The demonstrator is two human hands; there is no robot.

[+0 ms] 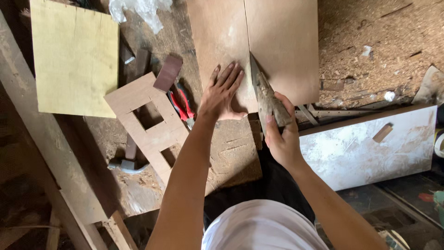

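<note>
The right hand (pixel 283 134) has its fingers clenched round the handle of a handsaw (pixel 264 95), whose blade runs straight ahead of them into the brown board (pixel 277 41), while the left hand (pixel 222 92), released, presses flat on that board just beside the blade on the table (pixel 231 153).

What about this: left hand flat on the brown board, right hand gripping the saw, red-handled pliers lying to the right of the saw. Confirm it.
Not quite. In the head view the red-handled pliers lie to the left of the saw, beside the cut-out wooden piece. The rest holds: the left hand rests flat on the brown board, and the right hand grips the saw handle.
</note>
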